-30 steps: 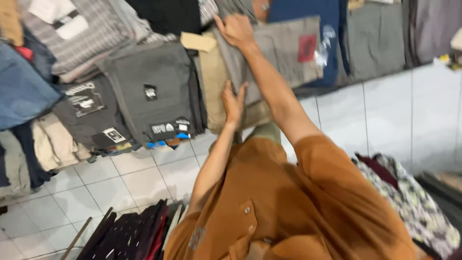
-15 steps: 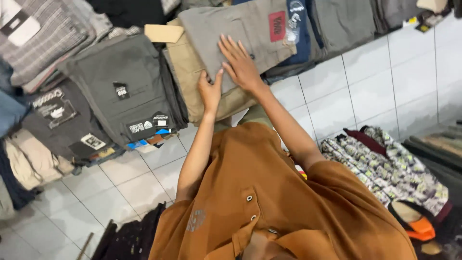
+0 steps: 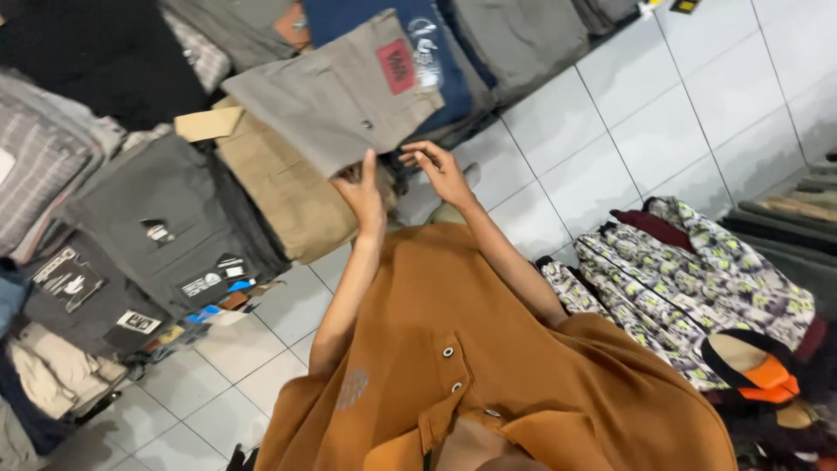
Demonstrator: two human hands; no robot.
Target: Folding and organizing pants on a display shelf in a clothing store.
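A folded grey pair of trousers [image 3: 336, 96] with a red patch lies tilted on top of a tan folded pile [image 3: 283, 192]. My left hand [image 3: 364, 194] grips its near edge, thumb up against the cloth. My right hand [image 3: 440, 167] is at the same near edge, just to the right, fingers curled under the grey cloth's corner. Both arms reach out from my brown-orange shirt [image 3: 488, 366].
Stacks of folded clothes line the white tiled floor [image 3: 680, 113]: dark grey ones [image 3: 161, 227] to the left, navy [image 3: 436, 52] and grey [image 3: 523, 35] ones behind. A patterned green-and-white pile [image 3: 689, 279] and an orange-black cap [image 3: 754, 371] lie at the right.
My right hand slid from flat on top of the grey trousers down to their near edge. The grey trousers have lifted and tilted off the tan pile. The view shifted.
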